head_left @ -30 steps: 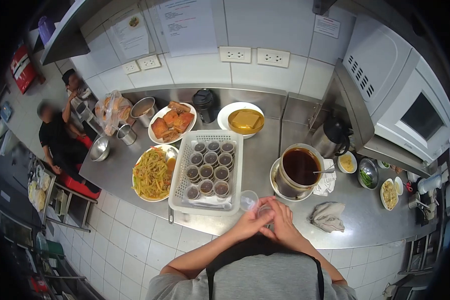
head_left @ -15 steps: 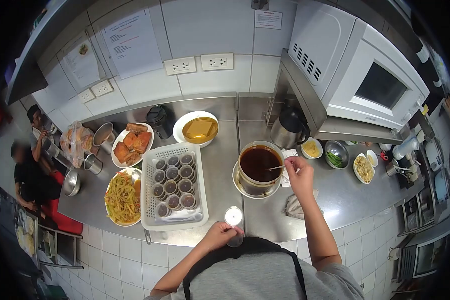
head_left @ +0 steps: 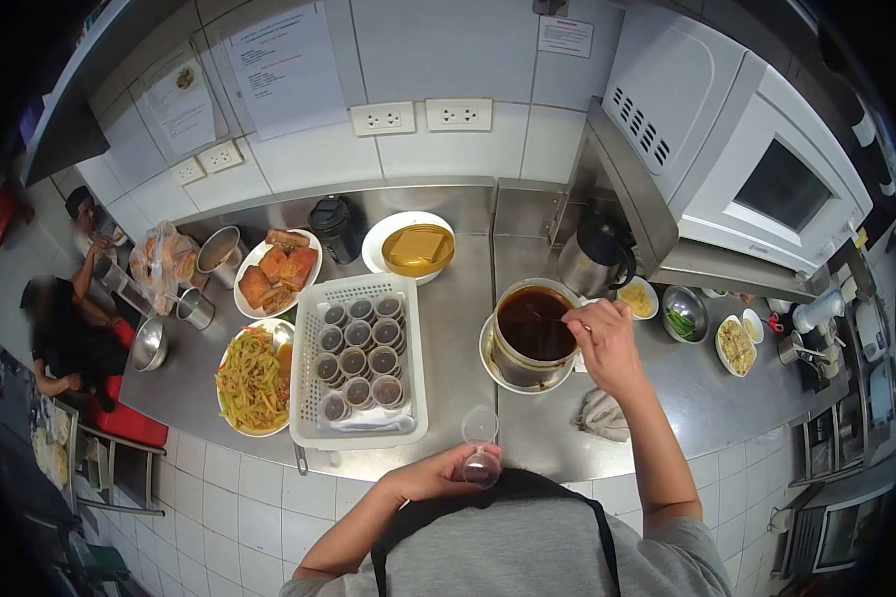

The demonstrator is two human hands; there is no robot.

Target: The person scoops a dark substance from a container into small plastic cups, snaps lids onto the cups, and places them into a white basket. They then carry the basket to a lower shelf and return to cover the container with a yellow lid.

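My left hand (head_left: pixel 438 475) grips a small clear plastic sauce cup (head_left: pixel 481 469) close to my body at the counter's front edge. Its round, see-through lid (head_left: pixel 480 425) stands open on the far side. Over the rim of a tub (head_left: pixel 518 370) of dark brown sauce (head_left: pixel 531 320), my right hand (head_left: pixel 609 346) is closed on the thin handle of a spoon (head_left: pixel 569 321). The spoon's lower end is hidden in the sauce. Beneath the tub is a white plate (head_left: pixel 528 388) with brown drips.
A white basket (head_left: pixel 418 398) holds several filled sauce cups (head_left: pixel 356 360). Around it are noodles (head_left: pixel 252 383), fried pieces (head_left: pixel 279 271) and a yellow-brown dish (head_left: pixel 418 249). A steel jug (head_left: pixel 587 261), a cloth (head_left: pixel 604 415) and a microwave (head_left: pixel 767 189) are rightward. Two people sit far left.
The view has shifted, so the counter things appear further right. My right hand is nearer the tub, and less of the spoon handle shows. The left hand's cup and lid are tilted differently.
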